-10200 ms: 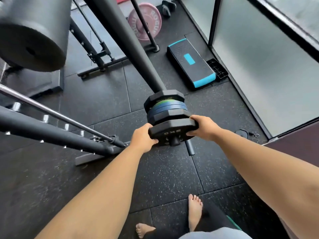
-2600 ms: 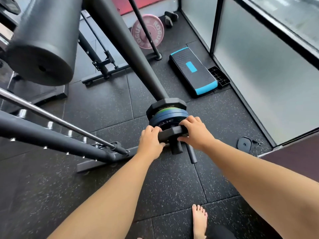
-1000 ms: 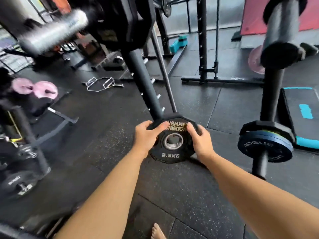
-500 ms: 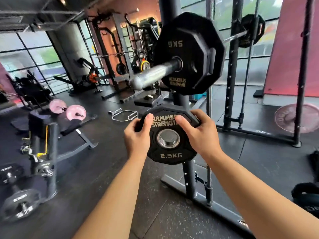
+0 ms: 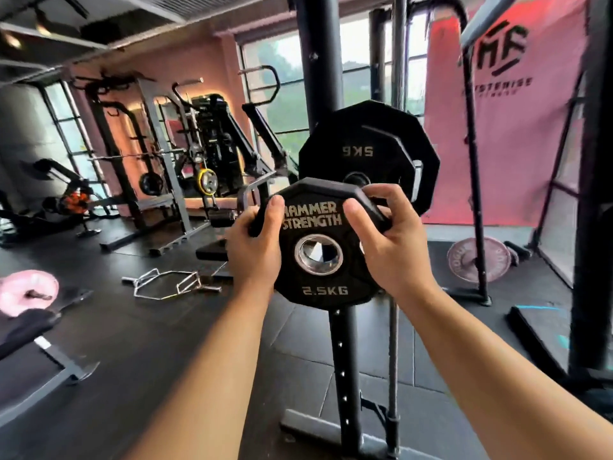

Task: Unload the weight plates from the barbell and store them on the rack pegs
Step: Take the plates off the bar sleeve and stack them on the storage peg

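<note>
The black rack upright [image 5: 343, 360] stands straight ahead with a 5 kg plate [image 5: 368, 144] already hung on it. The 2.5 kg plate [image 5: 325, 283] is held upright just in front, likely so its steel-ringed bore [image 5: 319, 259] can meet the same peg. The left hand [image 5: 255, 257] and right hand [image 5: 391, 250] grip its opposite edges, thumbs on the face and fingers curled behind, which leaves the bore clear. The small plate hides the peg, so whether it has entered cannot be told.
</note>
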